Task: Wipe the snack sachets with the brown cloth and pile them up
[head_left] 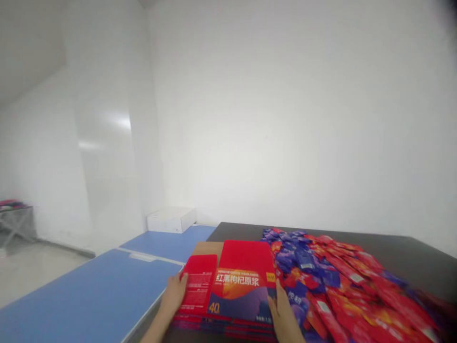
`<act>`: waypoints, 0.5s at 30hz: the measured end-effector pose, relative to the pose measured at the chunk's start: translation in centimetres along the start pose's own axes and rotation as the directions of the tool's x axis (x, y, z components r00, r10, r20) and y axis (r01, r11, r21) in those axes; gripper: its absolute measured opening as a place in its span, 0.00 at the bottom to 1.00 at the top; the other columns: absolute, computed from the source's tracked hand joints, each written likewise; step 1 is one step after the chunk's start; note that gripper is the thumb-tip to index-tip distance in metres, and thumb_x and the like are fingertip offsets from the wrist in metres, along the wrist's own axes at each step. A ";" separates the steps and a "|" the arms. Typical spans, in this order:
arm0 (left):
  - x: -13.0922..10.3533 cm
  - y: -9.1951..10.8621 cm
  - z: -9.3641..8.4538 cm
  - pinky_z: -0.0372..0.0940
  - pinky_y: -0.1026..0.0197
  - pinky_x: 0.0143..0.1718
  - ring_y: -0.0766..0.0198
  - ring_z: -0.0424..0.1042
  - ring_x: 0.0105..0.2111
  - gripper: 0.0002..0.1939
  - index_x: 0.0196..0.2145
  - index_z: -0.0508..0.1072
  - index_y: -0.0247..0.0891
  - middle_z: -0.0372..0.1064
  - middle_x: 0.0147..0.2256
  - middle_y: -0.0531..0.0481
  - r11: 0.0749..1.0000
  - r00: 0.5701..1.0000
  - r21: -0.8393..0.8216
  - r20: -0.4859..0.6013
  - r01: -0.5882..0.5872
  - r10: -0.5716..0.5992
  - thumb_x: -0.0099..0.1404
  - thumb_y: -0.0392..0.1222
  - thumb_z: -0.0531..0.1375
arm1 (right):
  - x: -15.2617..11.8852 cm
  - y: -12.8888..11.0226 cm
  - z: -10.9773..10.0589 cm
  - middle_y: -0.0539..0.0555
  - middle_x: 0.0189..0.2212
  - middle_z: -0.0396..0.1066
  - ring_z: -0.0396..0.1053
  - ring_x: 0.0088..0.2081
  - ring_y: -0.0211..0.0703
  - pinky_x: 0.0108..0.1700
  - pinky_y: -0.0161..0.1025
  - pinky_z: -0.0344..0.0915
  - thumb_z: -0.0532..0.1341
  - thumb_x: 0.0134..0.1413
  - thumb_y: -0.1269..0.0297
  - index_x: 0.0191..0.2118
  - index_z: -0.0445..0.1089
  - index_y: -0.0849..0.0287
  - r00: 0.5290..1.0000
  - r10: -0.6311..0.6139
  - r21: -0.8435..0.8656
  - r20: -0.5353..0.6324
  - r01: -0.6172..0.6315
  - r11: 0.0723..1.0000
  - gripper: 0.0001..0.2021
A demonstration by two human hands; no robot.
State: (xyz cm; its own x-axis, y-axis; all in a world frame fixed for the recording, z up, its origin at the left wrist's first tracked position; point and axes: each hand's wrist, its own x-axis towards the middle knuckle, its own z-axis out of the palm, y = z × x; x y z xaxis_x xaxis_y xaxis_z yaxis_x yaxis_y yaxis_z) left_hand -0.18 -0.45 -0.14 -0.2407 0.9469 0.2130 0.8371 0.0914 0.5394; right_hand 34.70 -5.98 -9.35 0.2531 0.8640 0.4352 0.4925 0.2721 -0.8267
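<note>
A flat red and purple printed carton [243,281] lies on top of a stack of similar flat cartons [221,326] near the front edge of the dark table. My left hand [175,290] grips the carton's left edge, fingers over the side panel. At its right edge my right hand [279,305] holds it, with the thumb along the printed face. Brown cardboard [209,248] shows behind the red side panel. Beside my right hand, a wide heap of red and purple sachets [335,281] covers much of the table.
Blue-topped tables [96,281] stand to the left of the dark table [389,245]. A white box [171,220] sits at the back left against the wall. Farther left, a rack [17,221] holds some coloured items. White walls close off the back.
</note>
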 end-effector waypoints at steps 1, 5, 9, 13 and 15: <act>0.0 0.0 0.0 0.57 0.52 0.56 0.48 0.69 0.50 0.26 0.46 0.73 0.27 0.73 0.44 0.35 1.000 1.000 -0.013 -0.006 -0.003 0.003 0.64 0.45 0.44 | -0.1 0.0 -0.1 0.70 0.60 0.58 0.53 0.63 0.55 0.63 0.52 0.51 0.43 0.58 0.48 0.64 0.50 0.72 1.000 0.002 0.009 0.005 -0.002 1.000 0.37; 0.1 -0.3 0.2 0.58 0.50 0.56 0.47 0.69 0.50 0.25 0.46 0.74 0.30 0.74 0.44 0.38 0.998 0.999 -0.063 -0.036 0.002 -0.004 0.63 0.46 0.45 | -0.6 -0.5 -0.8 0.69 0.61 0.57 0.52 0.64 0.55 0.62 0.53 0.52 0.44 0.60 0.46 0.66 0.45 0.71 0.999 0.040 0.048 0.021 -0.041 0.998 0.37; 0.2 -0.8 0.4 0.60 0.51 0.55 0.49 0.70 0.49 0.24 0.42 0.74 0.31 0.75 0.43 0.39 0.992 0.999 -0.128 -0.043 -0.015 0.010 0.64 0.48 0.45 | -0.8 -1.4 -1.4 0.67 0.60 0.59 0.54 0.63 0.56 0.60 0.53 0.56 0.45 0.59 0.41 0.66 0.47 0.68 0.999 0.049 0.052 -0.004 -0.049 0.997 0.39; 0.0 -0.8 0.4 0.63 0.52 0.53 0.51 0.72 0.49 0.20 0.42 0.73 0.34 0.75 0.44 0.41 0.927 0.994 -0.375 -0.091 0.015 -0.053 0.63 0.46 0.47 | -0.2 -2.0 -2.7 0.60 0.56 0.67 0.58 0.61 0.53 0.58 0.51 0.61 0.42 0.60 0.38 0.64 0.56 0.61 0.998 0.041 0.076 -0.038 -0.038 0.996 0.37; -0.4 -0.4 0.4 0.63 0.51 0.54 0.50 0.72 0.49 0.20 0.44 0.72 0.35 0.74 0.46 0.41 0.884 0.986 -0.467 -0.137 0.019 -0.094 0.63 0.46 0.48 | 0.4 -2.1 -3.7 0.59 0.52 0.71 0.63 0.58 0.52 0.56 0.49 0.64 0.41 0.61 0.39 0.61 0.62 0.60 0.999 -0.017 0.091 -0.048 0.021 0.996 0.35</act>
State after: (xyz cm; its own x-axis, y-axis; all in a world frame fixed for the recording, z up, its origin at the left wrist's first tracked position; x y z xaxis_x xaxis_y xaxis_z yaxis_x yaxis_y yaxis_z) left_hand -0.24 -0.74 -0.78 -0.3833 0.8829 0.2713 0.5064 -0.0447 0.8611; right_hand 36.84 -7.76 -6.13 0.2842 0.8379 0.4659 0.4199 0.3281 -0.8462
